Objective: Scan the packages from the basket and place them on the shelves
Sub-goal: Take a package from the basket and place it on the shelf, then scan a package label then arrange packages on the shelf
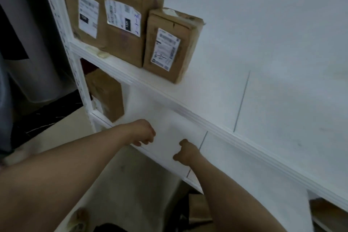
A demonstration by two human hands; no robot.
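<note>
Standing: three boxes [124, 30] upper shelf [244, 43] — one box [107, 96] below.

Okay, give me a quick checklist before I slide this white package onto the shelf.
1. Both hands on white package: left hand and right hand hold its near edge, ok.
2. Space right of the brown box on the lower shelf: ok.
3. Package fully supported by shelf: cannot tell.
4. Label scanned: cannot tell, no label shows.
5. Grip firmness: cannot tell, fingers mostly hidden.
</note>
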